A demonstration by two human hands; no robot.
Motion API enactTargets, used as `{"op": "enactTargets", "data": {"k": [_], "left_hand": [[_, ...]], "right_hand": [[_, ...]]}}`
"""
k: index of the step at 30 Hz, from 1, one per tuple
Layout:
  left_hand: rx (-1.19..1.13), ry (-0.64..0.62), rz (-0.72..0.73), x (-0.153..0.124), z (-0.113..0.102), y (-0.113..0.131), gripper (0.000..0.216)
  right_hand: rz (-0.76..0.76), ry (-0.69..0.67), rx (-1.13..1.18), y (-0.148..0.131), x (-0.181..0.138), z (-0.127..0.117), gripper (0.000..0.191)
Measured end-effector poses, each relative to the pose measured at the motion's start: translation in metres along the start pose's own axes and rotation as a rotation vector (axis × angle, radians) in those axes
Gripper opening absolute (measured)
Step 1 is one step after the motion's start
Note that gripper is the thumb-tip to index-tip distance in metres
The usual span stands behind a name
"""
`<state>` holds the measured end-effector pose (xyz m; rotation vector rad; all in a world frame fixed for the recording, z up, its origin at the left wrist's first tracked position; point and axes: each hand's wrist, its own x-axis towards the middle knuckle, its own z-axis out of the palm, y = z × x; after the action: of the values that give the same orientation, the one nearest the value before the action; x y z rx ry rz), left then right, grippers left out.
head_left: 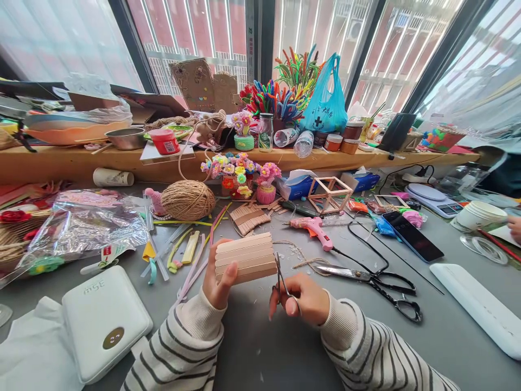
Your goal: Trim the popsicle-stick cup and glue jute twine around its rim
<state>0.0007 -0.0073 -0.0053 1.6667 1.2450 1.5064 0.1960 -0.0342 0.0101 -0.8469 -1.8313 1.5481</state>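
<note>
My left hand point(220, 274) grips a panel of popsicle sticks point(246, 256), several laid side by side, with the thumb on the near face. The panel is held above the table, its left ends rounded. In my right hand point(303, 298) is a small pair of scissors point(279, 277), fingers in the handles and blades pointing up along the panel's right edge. Whether the blades touch the wood I cannot tell. Large black-handled shears point(370, 278) lie to the right of my right hand. Behind the panel sit more popsicle sticks point(249, 217) and a pink glue gun point(311, 228).
A ball of twine point(188, 200), a stick-built cube frame point(330, 194) and a phone point(413, 236) lie further back. A white device point(106, 323) stands at left, a long white case point(480, 304) at right. Another person's hand point(515, 228) shows at the right edge.
</note>
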Motion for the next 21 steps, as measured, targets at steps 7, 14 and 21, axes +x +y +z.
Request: {"op": "enactTargets", "data": {"k": [7,14,21], "left_hand": [[-0.015,0.032,-0.035,-0.001,0.003,0.002,0.045],[-0.013,0.022,-0.006,-0.002,0.004,0.002,0.048],[-0.043,0.09,-0.04,-0.005,0.009,0.012,0.045]], "right_hand": [[-0.012,-0.047,-0.012,-0.007,0.001,-0.007,0.075],[0.024,-0.012,0.05,0.003,-0.003,-0.007,0.069],[0.024,0.041,0.126,0.008,-0.005,-0.002,0.063]]}}
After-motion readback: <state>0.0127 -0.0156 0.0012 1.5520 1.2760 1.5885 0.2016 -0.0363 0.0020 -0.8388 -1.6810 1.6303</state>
